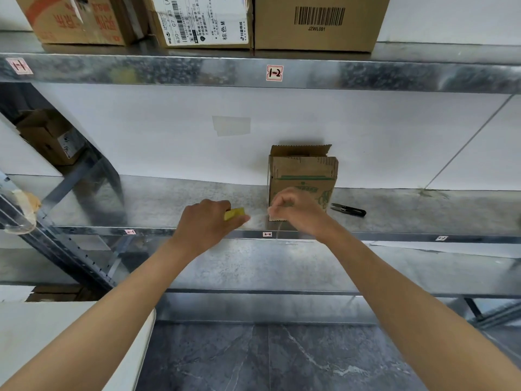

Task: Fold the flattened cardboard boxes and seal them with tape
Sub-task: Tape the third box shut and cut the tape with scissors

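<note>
The left hand (207, 221) grips the tape roll (234, 213), the right hand (296, 210) pinches the tape end (258, 218), and the box (303, 170) just behind that grip likely needs the strip laid on it next.

A storeroom or warehouse; galvanised steel shelving (169, 71) with numbered bay labels (274, 73); barcoded shipping cartons (318, 22) stacked above

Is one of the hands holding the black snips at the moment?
No, the black snips lie on the shelf right of the cardboard box, untouched.
</note>
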